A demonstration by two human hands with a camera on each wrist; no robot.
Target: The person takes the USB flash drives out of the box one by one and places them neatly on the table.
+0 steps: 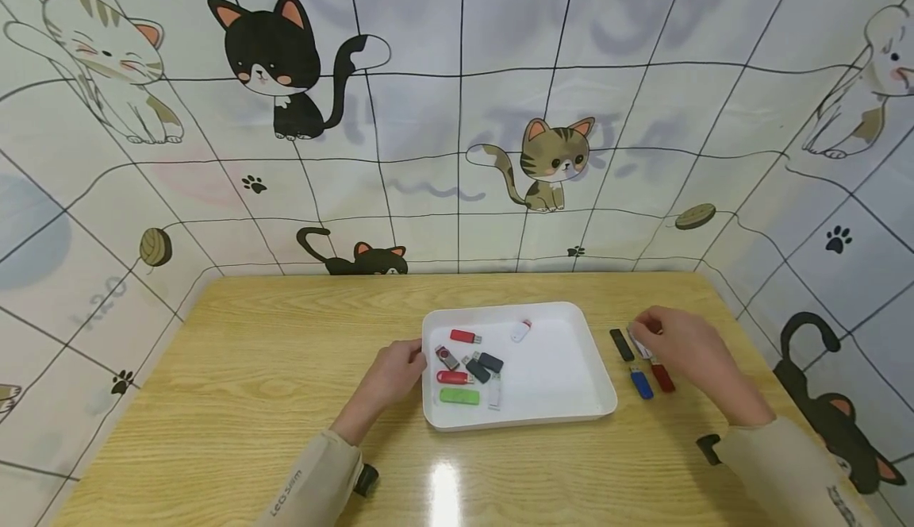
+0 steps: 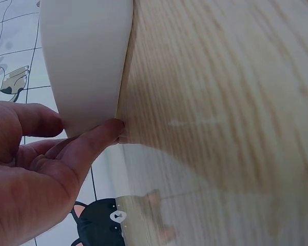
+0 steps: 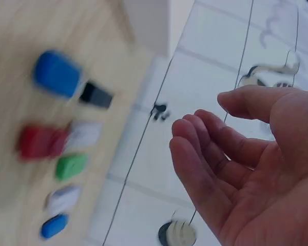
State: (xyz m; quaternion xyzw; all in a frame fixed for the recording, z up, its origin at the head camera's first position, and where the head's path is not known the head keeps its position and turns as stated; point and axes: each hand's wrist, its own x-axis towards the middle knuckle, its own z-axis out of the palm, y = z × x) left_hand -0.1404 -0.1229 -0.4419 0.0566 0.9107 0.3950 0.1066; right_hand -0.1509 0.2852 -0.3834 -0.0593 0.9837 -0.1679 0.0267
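Observation:
My left hand (image 1: 394,372) grips the left side of a white tray (image 1: 557,376); in the left wrist view, thumb and fingers lie on either side of its wall (image 2: 87,61). Several USB sticks are in the tray, among them a green one (image 1: 459,396), red ones (image 1: 465,336) and a white one (image 1: 521,331). Right of the tray, my right hand (image 1: 681,344) hovers over a row of sticks, its fingers loosely bent with nothing between them. Near it lie a black stick (image 1: 622,344), a blue one (image 1: 641,382) and a dark red one (image 1: 663,378).
In the right wrist view a green stick (image 3: 72,166) and a small blue one (image 3: 54,226) also lie on the table, blurred. The wooden table (image 1: 286,344) ends at a cat-patterned cloth (image 1: 428,114) behind and at the sides.

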